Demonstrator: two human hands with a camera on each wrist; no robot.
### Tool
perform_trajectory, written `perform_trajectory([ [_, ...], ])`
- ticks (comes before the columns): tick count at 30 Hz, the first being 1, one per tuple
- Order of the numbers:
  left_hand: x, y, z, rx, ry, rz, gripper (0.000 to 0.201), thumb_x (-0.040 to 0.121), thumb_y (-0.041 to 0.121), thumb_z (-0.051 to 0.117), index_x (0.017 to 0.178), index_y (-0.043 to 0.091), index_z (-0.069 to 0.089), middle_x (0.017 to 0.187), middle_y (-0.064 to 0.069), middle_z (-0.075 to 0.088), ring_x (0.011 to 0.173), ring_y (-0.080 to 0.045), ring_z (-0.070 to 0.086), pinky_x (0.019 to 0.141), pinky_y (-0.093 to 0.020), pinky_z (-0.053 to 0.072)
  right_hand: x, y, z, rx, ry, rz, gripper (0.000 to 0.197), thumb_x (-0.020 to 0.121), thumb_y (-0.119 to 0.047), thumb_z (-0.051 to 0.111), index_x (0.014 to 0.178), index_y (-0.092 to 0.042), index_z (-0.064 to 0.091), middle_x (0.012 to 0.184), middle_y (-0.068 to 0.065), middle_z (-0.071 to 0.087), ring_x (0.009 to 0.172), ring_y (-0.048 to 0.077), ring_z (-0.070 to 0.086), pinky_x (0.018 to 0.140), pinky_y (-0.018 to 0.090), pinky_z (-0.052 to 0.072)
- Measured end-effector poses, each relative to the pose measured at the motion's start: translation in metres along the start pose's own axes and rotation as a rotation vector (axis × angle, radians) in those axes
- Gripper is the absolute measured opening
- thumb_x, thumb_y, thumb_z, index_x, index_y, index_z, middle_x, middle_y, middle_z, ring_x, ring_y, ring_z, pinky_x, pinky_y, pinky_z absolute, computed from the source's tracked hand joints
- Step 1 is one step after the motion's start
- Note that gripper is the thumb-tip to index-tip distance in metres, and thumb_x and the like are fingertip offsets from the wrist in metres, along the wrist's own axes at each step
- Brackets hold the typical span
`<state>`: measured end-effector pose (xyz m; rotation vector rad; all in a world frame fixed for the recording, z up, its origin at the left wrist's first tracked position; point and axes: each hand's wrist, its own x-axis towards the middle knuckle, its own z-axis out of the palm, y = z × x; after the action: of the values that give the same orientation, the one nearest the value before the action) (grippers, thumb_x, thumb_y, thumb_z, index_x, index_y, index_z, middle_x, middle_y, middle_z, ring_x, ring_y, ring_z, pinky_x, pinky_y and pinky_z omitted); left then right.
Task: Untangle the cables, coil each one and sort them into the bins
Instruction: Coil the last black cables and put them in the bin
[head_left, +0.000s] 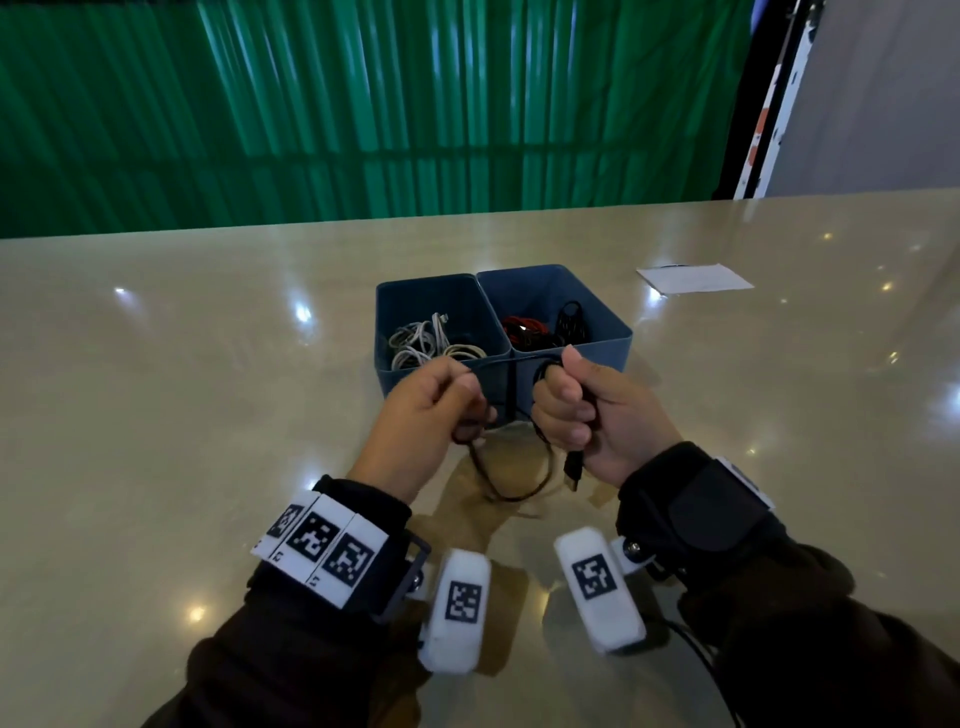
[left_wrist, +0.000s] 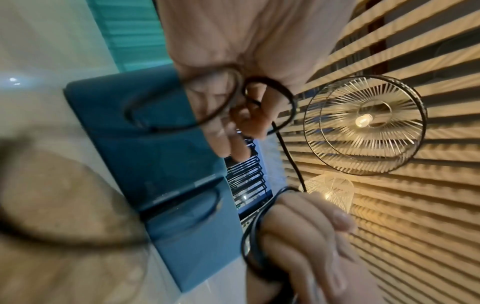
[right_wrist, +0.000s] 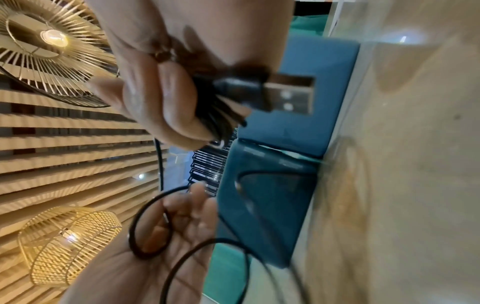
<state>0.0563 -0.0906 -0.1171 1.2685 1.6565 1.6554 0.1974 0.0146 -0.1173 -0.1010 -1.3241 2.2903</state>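
Two blue bins stand side by side mid-table. The left bin (head_left: 395, 306) holds white and grey cables (head_left: 421, 338); the right bin (head_left: 613, 319) holds red and black ones (head_left: 524, 327). Just in front of them both hands hold one black cable (head_left: 511, 493) above the table. My right hand (head_left: 576, 410) is a fist around several coils of it, and the USB plug (head_left: 573, 467) (right_wrist: 291, 94) hangs below the fist. My left hand (head_left: 431, 410) pinches the cable's free length, which runs taut to the right hand, and a slack loop (right_wrist: 145, 216) droops under both.
A white sheet of paper (head_left: 693, 278) lies at the table's back right. The glossy beige table (head_left: 208, 415) stretches wide on both sides of the bins. A green corrugated wall stands behind the far edge.
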Motion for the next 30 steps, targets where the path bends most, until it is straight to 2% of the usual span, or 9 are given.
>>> perform_trajectory([
  [2, 0.002, 0.001, -0.006, -0.138, 0.098, -0.017, 0.025, 0.099, 0.009, 0.042, 0.075, 0.01, 0.049, 0.063, 0.0, 0.052, 0.063, -0.014, 0.062, 0.064, -0.026, 0.055, 0.001, 0.001, -0.002, -0.085, 0.015, 0.055, 0.048, 0.095, -0.032, 0.037, 0.052, -0.016, 0.049, 0.046, -0.006, 0.03, 0.038, 0.007, 0.029, 0.041, 0.019, 0.019],
  [7, 0.004, 0.006, -0.024, -0.195, 0.273, 0.023, 0.025, 0.094, 0.015, 0.053, 0.069, 0.013, 0.052, 0.046, 0.011, 0.037, 0.045, -0.006, 0.035, 0.047, -0.019, 0.041, 0.001, 0.008, -0.002, -0.252, -0.037, 0.154, 0.045, 0.091, -0.032, 0.044, 0.05, -0.015, 0.05, 0.044, -0.004, 0.029, 0.036, 0.008, 0.026, 0.039, 0.017, 0.022],
  [11, 0.007, 0.01, -0.044, -0.269, 0.224, 0.015, 0.012, 0.083, 0.012, 0.06, 0.072, 0.012, 0.053, 0.044, 0.007, 0.039, 0.04, -0.007, 0.034, 0.046, -0.019, 0.042, 0.0, -0.009, -0.011, 0.0, 0.023, 0.017, 0.048, 0.093, -0.034, 0.04, 0.049, -0.018, 0.05, 0.044, -0.009, 0.031, 0.036, 0.005, 0.031, 0.038, 0.016, 0.022],
  [14, 0.007, 0.012, -0.053, -0.301, 0.154, -0.005, 0.014, 0.089, 0.004, 0.052, 0.077, 0.012, 0.053, 0.046, 0.008, 0.043, 0.038, -0.004, 0.035, 0.044, -0.018, 0.044, -0.001, -0.022, -0.025, 0.169, 0.136, -0.122, 0.047, 0.092, -0.033, 0.035, 0.05, -0.019, 0.049, 0.043, -0.01, 0.032, 0.036, 0.004, 0.03, 0.037, 0.016, 0.02],
  [17, 0.007, 0.011, -0.059, -0.043, 0.204, 0.028, 0.018, 0.093, 0.004, 0.052, 0.08, 0.014, 0.057, 0.052, 0.012, 0.05, 0.039, -0.004, 0.036, 0.042, -0.019, 0.038, 0.0, -0.025, -0.03, 0.108, 0.204, -0.134, 0.047, 0.094, -0.033, 0.035, 0.05, -0.02, 0.048, 0.043, -0.009, 0.03, 0.037, 0.005, 0.028, 0.037, 0.017, 0.021],
  [21, 0.011, 0.004, -0.062, 0.627, 0.234, 0.143, 0.017, 0.091, 0.012, 0.058, 0.086, 0.025, 0.068, 0.081, 0.012, 0.056, 0.077, -0.001, 0.051, 0.071, -0.021, 0.042, 0.002, -0.015, -0.02, -0.055, 0.169, -0.022, 0.045, 0.089, -0.033, 0.039, 0.048, -0.018, 0.048, 0.044, -0.007, 0.028, 0.036, 0.007, 0.027, 0.038, 0.018, 0.019],
  [24, 0.012, 0.001, -0.053, 0.696, 0.203, 0.166, 0.014, 0.087, 0.02, 0.062, 0.091, 0.033, 0.063, 0.11, -0.003, 0.054, 0.112, -0.016, 0.045, 0.096, -0.031, 0.038, 0.002, -0.004, -0.011, -0.149, 0.072, 0.064, 0.044, 0.092, -0.031, 0.04, 0.051, -0.017, 0.049, 0.046, -0.006, 0.028, 0.037, 0.008, 0.028, 0.038, 0.017, 0.021],
  [27, 0.008, 0.005, -0.04, 0.714, 0.274, 0.162, 0.017, 0.085, 0.023, 0.064, 0.1, 0.03, 0.064, 0.136, -0.009, 0.042, 0.133, -0.025, 0.031, 0.106, -0.036, 0.027, 0.001, 0.002, -0.005, -0.162, 0.003, 0.112, 0.045, 0.094, -0.031, 0.04, 0.052, -0.017, 0.049, 0.046, -0.006, 0.029, 0.038, 0.007, 0.028, 0.039, 0.017, 0.021],
  [30, 0.002, 0.011, -0.032, 0.654, 0.268, 0.337, 0.027, 0.089, 0.023, 0.062, 0.116, 0.026, 0.059, 0.139, 0.0, 0.041, 0.132, -0.012, 0.032, 0.105, -0.018, 0.023, 0.001, 0.003, -0.003, -0.134, -0.025, 0.133, 0.043, 0.092, -0.032, 0.041, 0.052, -0.016, 0.049, 0.047, -0.006, 0.029, 0.038, 0.007, 0.028, 0.039, 0.016, 0.022],
])
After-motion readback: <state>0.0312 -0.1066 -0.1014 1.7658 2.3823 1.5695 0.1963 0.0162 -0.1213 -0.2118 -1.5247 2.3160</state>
